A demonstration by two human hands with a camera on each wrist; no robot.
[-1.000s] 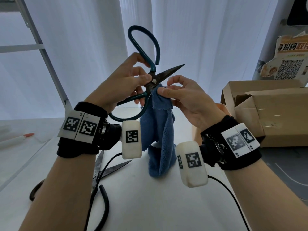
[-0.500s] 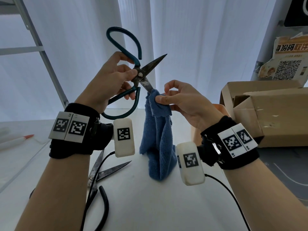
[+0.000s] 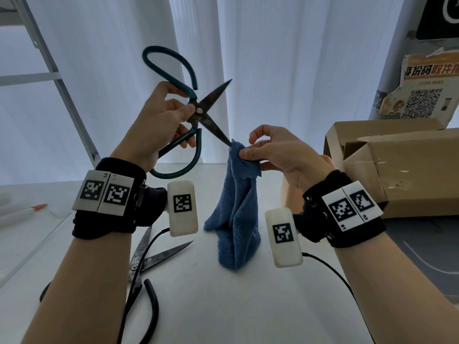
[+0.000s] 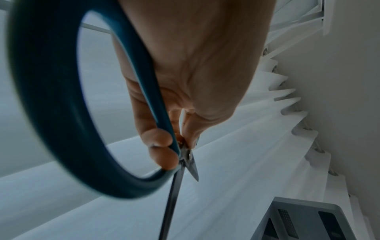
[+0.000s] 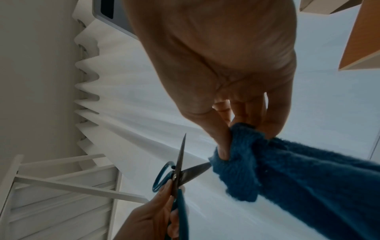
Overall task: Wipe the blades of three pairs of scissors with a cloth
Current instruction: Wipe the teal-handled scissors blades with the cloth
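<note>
My left hand point(image 3: 159, 125) grips teal-handled scissors point(image 3: 198, 112) near the pivot, held up in the air with the blades spread apart. The lower blade's tip just touches the top of a blue cloth point(image 3: 238, 207), which my right hand point(image 3: 273, 150) pinches between thumb and fingers. The cloth hangs down to the white table point(image 3: 223, 306). In the right wrist view the cloth point(image 5: 287, 170) sits bunched at my fingertips, with the scissors point(image 5: 180, 172) just beside it. The left wrist view shows the teal handle loop point(image 4: 51, 113) and my fingers at the pivot. Black-handled scissors point(image 3: 149, 264) lie open on the table under my left forearm.
A cardboard box point(image 3: 397, 165) stands at the right, close to my right wrist. A white ladder frame point(image 3: 57, 78) rises at the back left. A white pen with an orange tip point(image 3: 24, 212) lies at the far left. White curtains hang behind.
The left hand has drawn the teal scissors up and to the left, so the lower blade slid out of the cloth until only its tip touches. The right hand kept its pinch.
</note>
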